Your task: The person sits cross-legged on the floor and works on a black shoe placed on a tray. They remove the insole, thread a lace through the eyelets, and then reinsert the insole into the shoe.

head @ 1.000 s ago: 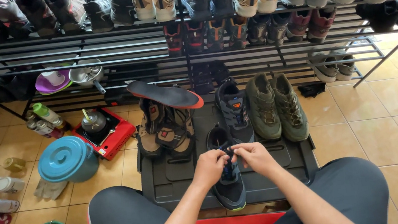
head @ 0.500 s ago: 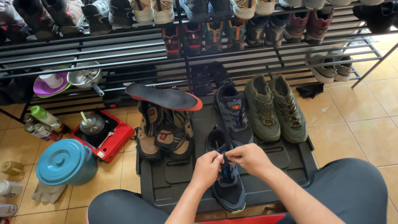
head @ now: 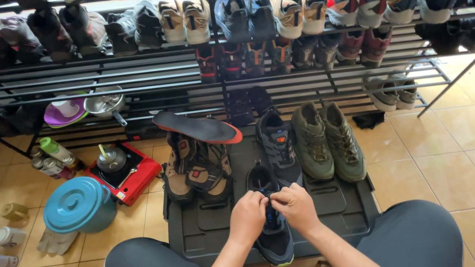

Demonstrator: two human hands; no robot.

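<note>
Here we see the dark shoe (head: 274,234) resting on the black tray (head: 343,211) between the knees; its long axis runs straight away from us, and the end with the yellow-green sole edge lies nearest us. The left hand (head: 247,215) and right hand (head: 296,205) meet over the laces; the fingers of both are curled almost closed and pinch the laces. Beyond stand a brown pair (head: 196,168), a matching dark shoe (head: 278,143) and a green pair (head: 328,140).
</note>
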